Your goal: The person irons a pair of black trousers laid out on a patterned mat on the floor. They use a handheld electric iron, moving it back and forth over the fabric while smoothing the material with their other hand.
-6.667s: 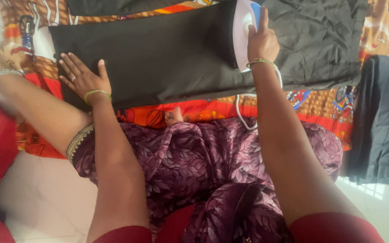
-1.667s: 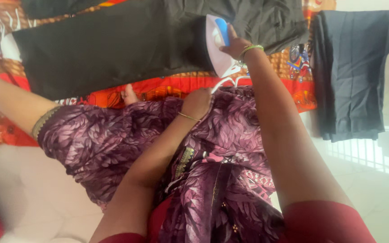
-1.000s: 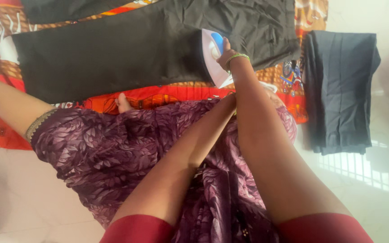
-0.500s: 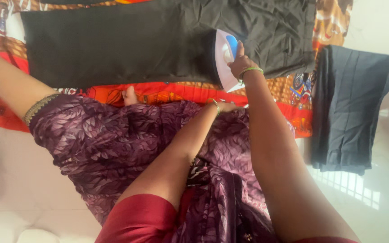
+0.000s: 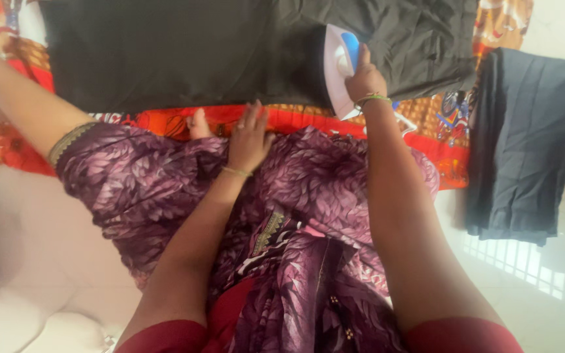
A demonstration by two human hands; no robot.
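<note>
The iron (image 5: pixel 339 68) stands on the black cloth (image 5: pixel 184 49), near its right end, over the orange blanket (image 5: pixel 439 131). The right hand (image 5: pixel 364 78) is closed round its handle. The left hand (image 5: pixel 250 137) rests open on the purple skirt (image 5: pixel 145 176). Folded dark trousers (image 5: pixel 524 144) lie on the floor beyond the blanket's right edge.

Camera: single, head-worn.
Facing: steeply down over the lap onto both forearms.
Nearness: close; arms fill the lower frame.
Top edge: cloth just beyond the right hand's (image 5: pixel 365 80) fingers.
</note>
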